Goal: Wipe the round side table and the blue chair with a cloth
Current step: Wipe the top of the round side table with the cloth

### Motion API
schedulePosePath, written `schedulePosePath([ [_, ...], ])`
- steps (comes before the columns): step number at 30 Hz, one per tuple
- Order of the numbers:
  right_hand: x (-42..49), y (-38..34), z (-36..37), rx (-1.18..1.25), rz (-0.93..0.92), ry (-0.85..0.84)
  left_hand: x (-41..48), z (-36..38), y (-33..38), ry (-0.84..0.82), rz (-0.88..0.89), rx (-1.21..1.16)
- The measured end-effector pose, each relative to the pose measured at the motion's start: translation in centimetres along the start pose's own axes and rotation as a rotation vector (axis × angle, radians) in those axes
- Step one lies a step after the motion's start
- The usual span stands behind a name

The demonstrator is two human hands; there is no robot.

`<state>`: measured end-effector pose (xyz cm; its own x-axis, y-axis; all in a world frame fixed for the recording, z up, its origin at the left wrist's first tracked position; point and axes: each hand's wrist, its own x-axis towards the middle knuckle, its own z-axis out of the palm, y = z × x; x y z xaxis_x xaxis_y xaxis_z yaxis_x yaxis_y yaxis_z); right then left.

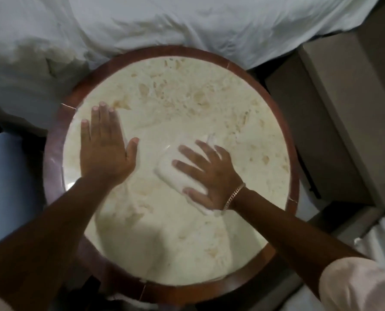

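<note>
Cloth (175, 173) is sitting folded on the tabletop (187, 108), right of centre, pinned flat under the right hand (206, 173).

Left to right:
- Blue surface (9, 176) is showing at the far left edge, just beside the table. Likely the blue chair, but too little is in view to confirm. Nothing is touching it, so that half of the task is looking not yet started.
- Left hand (106, 147) is lying open and flat, palm down, on the left part of the pale stone inlay, gripping nothing. Judging by the pose, it is bracing the table or the body while the other hand is working.
- Right hand is spread open with fingers (187, 151) splayed across the cloth, pressing down rather than gripping. My read: the flat palm is spreading pressure over the whole pad for a wiping stroke. A chain bracelet (234, 195) is sitting on that wrist.
- Wooden rim (274, 93) is ringing the inlay; the cloth is lying well inside it, so the rim is probably remaining to do.
- Box-like beige furniture (335, 113) is standing at the right, near the rim, with a dark gap between.

White bedding (164, 25) is running along the far side, and seems to be touching or overhanging the far rim; cannot tell which. It could be crowding a stroke along that edge. Nothing else is resting on the tabletop, so the wiping path is looking unobstructed. Motion blur is softening the near part of the inlay.
</note>
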<state>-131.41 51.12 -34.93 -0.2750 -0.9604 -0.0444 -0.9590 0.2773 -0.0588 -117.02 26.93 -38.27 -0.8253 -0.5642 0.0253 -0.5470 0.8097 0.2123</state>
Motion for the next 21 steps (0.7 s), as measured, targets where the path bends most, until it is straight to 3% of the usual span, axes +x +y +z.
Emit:
schedulePosePath([
  [1, -1.9, 0.9, 0.0, -0.021, 0.12, -0.003, -0.5, 0.0, -0.3, -0.007, 0.026, -0.002],
  [5, -8.1, 2.6, -1.1, 0.112, 1.343, 0.222, -2.7, -0.6, -0.5, -0.009, 0.056, -0.023],
  [6, -8.4, 1.1, -1.3, 0.154, 1.529, 0.246, -2.8, -0.8, -0.4, -0.019, 0.052, -0.036],
  [7, -8.3, -1.2, -1.2, 0.141, 1.547, 0.217, -2.8, -1.0, -0.2, -0.037, 0.046, -0.048],
  [8, -8.3, -4.2, -0.7, 0.089, 1.4, 0.174, -2.8, -1.2, -0.1, -0.056, 0.042, -0.054],
  [12, -9.9, -16.6, 1.3, 0.145, 0.097, 0.013, -3.1, -2.1, -1.2, -0.169, 0.087, -0.083],
  [13, -10.2, -17.7, 1.7, 0.157, -0.047, 0.003, -3.1, -2.4, -1.5, -0.204, 0.084, -0.131],
  [14, -10.0, -18.4, 1.8, 0.155, -0.021, 0.008, -3.1, -2.8, -1.8, -0.233, 0.058, -0.213],
  [15, -9.1, -19.0, 1.7, 0.143, 0.172, 0.024, -3.2, -3.5, -2.0, -0.26, 0.011, -0.318],
  [17, -6.0, -20.6, 0.4, 0.181, 0.814, 0.056, -4.3, -5.0, -2.3, -0.245, -0.095, -0.511],
  [18, -4.2, -21.9, -0.4, 0.234, 1.014, 0.041, -5.5, -5.6, -2.2, -0.197, -0.136, -0.58],
  [19, -2.7, -23.2, -1.0, 0.274, 1.034, 0.045, -7.2, -6.3, -1.9, -0.146, -0.165, -0.653],
  [21, -0.8, -25.7, -1.3, 0.437, 0.783, 0.125, -11.2, -7.5, -0.9, -0.112, -0.176, -0.793],
])
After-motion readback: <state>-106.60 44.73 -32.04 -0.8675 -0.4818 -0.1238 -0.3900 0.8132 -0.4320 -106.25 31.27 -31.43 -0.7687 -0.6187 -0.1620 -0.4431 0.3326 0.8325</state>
